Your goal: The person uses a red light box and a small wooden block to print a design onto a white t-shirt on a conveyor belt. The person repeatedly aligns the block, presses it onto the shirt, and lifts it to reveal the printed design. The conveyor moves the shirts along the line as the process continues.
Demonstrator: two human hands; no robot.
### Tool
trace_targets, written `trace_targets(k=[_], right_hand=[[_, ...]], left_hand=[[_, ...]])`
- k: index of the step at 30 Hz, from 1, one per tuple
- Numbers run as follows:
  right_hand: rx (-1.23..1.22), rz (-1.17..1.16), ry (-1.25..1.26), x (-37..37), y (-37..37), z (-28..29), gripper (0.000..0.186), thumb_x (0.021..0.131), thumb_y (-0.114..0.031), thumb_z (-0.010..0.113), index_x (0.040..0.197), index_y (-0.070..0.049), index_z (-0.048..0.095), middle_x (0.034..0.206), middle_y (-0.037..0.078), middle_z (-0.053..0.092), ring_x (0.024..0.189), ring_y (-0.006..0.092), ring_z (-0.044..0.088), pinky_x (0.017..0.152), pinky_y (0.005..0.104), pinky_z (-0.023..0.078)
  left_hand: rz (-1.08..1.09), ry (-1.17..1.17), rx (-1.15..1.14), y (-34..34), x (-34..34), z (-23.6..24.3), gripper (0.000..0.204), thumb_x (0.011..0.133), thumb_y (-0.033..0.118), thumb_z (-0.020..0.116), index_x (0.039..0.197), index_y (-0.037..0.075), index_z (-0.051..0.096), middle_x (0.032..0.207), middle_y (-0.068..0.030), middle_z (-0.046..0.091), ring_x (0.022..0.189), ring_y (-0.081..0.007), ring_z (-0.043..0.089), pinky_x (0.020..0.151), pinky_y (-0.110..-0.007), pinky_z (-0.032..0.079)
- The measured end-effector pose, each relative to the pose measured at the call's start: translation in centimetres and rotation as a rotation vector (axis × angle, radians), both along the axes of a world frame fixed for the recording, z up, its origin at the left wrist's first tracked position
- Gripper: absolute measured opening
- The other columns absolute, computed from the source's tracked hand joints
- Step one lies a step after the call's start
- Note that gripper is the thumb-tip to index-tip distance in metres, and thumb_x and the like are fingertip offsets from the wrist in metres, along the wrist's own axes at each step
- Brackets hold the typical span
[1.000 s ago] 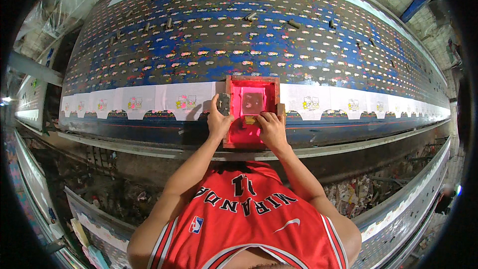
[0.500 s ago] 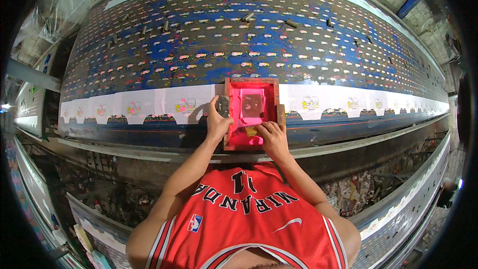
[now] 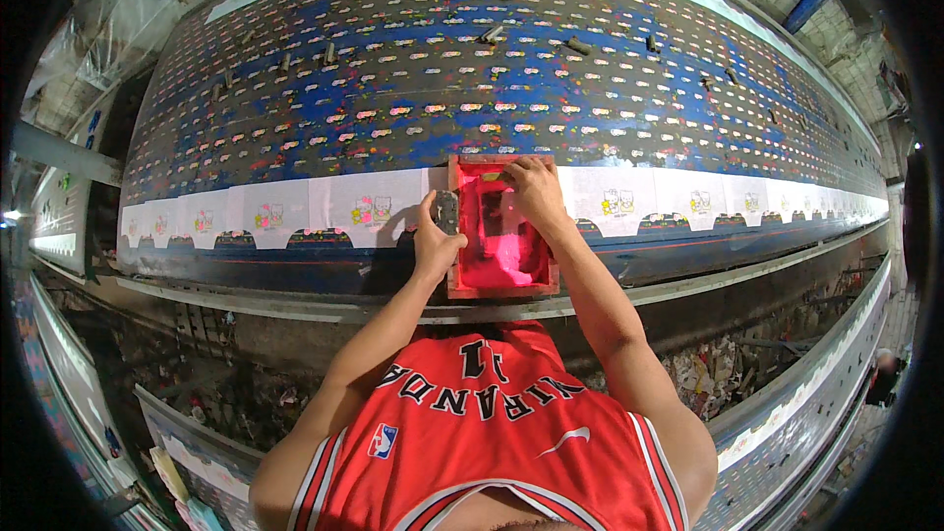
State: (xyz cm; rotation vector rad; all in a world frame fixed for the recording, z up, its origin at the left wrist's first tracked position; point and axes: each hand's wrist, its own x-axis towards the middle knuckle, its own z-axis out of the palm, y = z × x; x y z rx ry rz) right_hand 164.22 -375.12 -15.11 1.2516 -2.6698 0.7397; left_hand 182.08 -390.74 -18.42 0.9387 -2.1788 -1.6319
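Observation:
A small red screen-printing frame [image 3: 503,291] lies on white cloth pieces [image 3: 323,199] along the table's near edge, its inside wet with bright pink ink [image 3: 511,261]. My left hand [image 3: 433,248] is closed around a dark block [image 3: 447,206] at the frame's left side, thumb against the rim. Over the far right part of the frame, my right hand [image 3: 537,195] grips a small squeegee. Only a yellowish bit of the squeegee [image 3: 491,177] shows beside the fingers, at the far end of the mesh.
The long dark-and-blue table [image 3: 413,69] carries rows of small printed marks and several dark blocks [image 3: 578,46]. Printed cloth pieces [image 3: 688,199] continue to the right. A pale rail [image 3: 295,307] runs along the near edge, with scraps [image 3: 698,374] on the floor below.
My right hand has moved the squeegee from the near end of the frame to its far end. Pink ink now covers the nearer mesh. My left hand stays at the frame's left side.

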Motion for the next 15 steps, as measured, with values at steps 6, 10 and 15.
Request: trace_targets(k=[6,10,15], right_hand=[[0.106,0.050,0.049,8.4,5.2,-1.7,0.037,0.079,-0.008,0.068,0.115,-0.014,0.073,0.119,0.005,0.070,0.114,0.0265,0.064,0.094,0.0490,0.047],[0.011,0.094,0.065,9.5,7.1,-0.7,0.030,0.082,-0.011,0.069,0.112,-0.012,0.073,0.116,0.005,0.070,0.112,0.0249,0.065,0.093,0.0478,0.046],[0.044,0.053,0.066,6.0,12.2,1.9,0.035,0.081,-0.012,0.074,0.116,-0.013,0.073,0.115,0.004,0.071,0.112,0.0240,0.066,0.093,0.0452,0.044]], left_hand=[[0.007,-0.011,-0.035,0.4,0.3,0.2,0.105,0.067,0.003,0.078,0.162,0.014,0.034,0.135,-0.0216,0.065,0.118,-0.0364,0.068,0.102,-0.044,0.054],[0.041,0.119,-0.109,1.4,0.3,-1.2,0.105,0.069,0.002,0.077,0.164,0.015,0.033,0.143,-0.0239,0.062,0.129,-0.0367,0.064,0.109,-0.044,0.050],[0.056,0.100,0.124,7.3,-2.8,3.1,0.102,0.070,-0.003,0.073,0.163,0.011,0.033,0.148,-0.0233,0.057,0.134,-0.0348,0.059,0.116,-0.042,0.044]])
